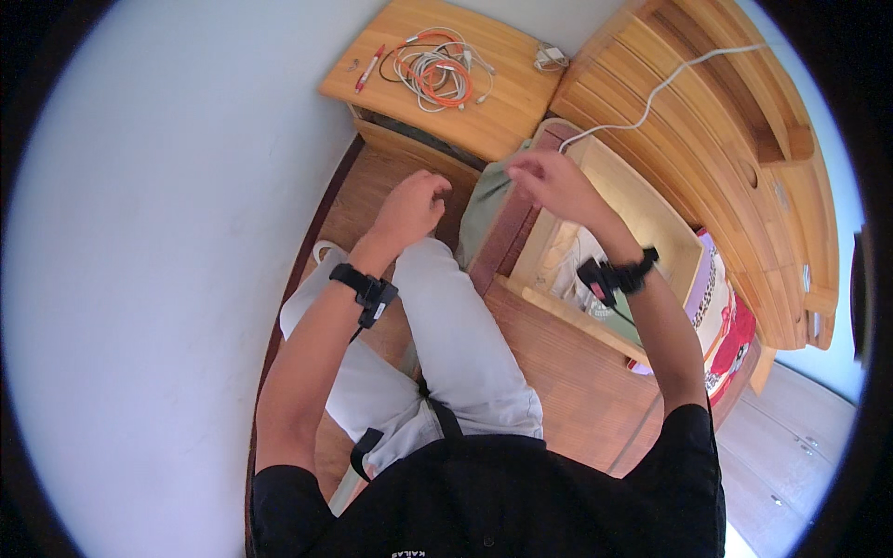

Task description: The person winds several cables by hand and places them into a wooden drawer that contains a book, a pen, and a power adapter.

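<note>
My left hand point(413, 204) is raised over my left-of-centre lap, just beyond my knee point(427, 254); its fingers are loosely curled with a gap to the thumb, and I see nothing in them. My right hand point(552, 183) hovers above the far left corner of a wooden drawer box point(551, 310), its fingers bent and slightly blurred. Whether it pinches something small is unclear. Inside the drawer lie clear plastic and papers point(582, 261), partly hidden by my forearm. A white cable point(631, 127) runs from behind that hand across the headboard.
On the wooden nightstand point(509, 104) lie coiled orange and white cables point(436, 73), a red-and-white pen point(370, 68) and a white charger point(550, 54). A slatted wooden headboard point(670, 118) rises at the right. Patterned fabric point(729, 335) is beside the drawer; a wall point(153, 279) borders the left.
</note>
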Action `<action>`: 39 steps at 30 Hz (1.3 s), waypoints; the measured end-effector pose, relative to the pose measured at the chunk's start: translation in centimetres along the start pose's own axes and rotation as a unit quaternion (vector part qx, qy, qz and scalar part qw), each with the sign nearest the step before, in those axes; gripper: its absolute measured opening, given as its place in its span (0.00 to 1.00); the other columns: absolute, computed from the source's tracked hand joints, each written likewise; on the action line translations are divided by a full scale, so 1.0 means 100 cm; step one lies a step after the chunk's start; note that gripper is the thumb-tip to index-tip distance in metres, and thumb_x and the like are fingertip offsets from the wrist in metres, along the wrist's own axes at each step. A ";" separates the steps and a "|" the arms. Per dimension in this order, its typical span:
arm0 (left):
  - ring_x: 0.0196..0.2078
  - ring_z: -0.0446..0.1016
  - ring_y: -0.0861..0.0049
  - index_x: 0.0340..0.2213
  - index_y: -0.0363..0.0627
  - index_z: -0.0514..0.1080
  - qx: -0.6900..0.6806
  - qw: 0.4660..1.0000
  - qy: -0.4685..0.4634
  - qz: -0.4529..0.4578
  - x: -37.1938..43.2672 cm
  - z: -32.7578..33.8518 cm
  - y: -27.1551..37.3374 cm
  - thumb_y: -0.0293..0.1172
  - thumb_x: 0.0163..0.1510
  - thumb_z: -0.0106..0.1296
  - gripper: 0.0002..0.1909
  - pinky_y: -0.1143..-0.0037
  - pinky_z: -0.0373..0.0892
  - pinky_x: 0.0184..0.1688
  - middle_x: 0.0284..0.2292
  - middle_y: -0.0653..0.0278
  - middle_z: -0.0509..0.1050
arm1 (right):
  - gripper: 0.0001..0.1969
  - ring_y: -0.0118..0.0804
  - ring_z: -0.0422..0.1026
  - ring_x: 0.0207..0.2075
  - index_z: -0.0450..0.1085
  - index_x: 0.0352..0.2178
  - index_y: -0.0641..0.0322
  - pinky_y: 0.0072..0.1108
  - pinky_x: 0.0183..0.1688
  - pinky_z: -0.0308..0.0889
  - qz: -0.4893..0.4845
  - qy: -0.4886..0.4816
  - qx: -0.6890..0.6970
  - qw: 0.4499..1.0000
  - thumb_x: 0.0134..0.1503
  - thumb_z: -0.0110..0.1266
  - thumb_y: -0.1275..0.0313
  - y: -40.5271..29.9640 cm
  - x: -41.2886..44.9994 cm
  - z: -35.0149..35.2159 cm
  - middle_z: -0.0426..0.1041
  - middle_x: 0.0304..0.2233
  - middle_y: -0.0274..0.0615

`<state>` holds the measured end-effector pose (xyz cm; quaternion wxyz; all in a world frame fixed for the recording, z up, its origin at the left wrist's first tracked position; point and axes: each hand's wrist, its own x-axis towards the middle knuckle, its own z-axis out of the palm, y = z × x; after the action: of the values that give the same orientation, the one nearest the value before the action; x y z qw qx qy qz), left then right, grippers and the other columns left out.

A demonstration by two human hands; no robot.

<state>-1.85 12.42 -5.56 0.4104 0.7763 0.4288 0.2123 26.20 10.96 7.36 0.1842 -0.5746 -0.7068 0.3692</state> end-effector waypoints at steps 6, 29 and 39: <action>0.62 0.70 0.49 0.60 0.34 0.68 0.091 0.990 0.102 0.037 0.062 0.001 -0.020 0.26 0.57 0.59 0.30 0.59 0.67 0.65 0.59 0.43 0.70 | 0.17 0.54 0.80 0.41 0.75 0.48 0.67 0.39 0.45 0.76 -0.161 0.087 -0.205 0.961 0.57 0.62 0.74 0.066 0.131 0.036 0.79 0.42 0.55; 0.68 0.62 0.49 0.62 0.41 0.69 0.173 0.978 0.116 0.016 0.103 -0.006 -0.030 0.29 0.58 0.57 0.30 0.54 0.61 0.69 0.64 0.47 0.66 | 0.13 0.25 0.75 0.28 0.75 0.52 0.68 0.20 0.30 0.72 -0.220 0.310 -0.054 0.923 0.71 0.55 0.71 -0.076 0.213 -0.132 0.80 0.31 0.38; 0.66 0.65 0.45 0.62 0.34 0.66 0.147 0.975 0.162 0.041 0.083 -0.041 0.002 0.31 0.61 0.59 0.30 0.57 0.62 0.70 0.61 0.39 0.69 | 0.12 0.28 0.78 0.27 0.73 0.48 0.77 0.21 0.30 0.77 -0.337 0.395 0.122 0.846 0.72 0.53 0.74 -0.157 0.217 -0.219 0.80 0.33 0.43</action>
<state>-0.03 21.22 -3.22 0.2080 0.8003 0.4841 0.2861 24.65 37.30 29.72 0.6296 -0.3715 -0.6735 0.1093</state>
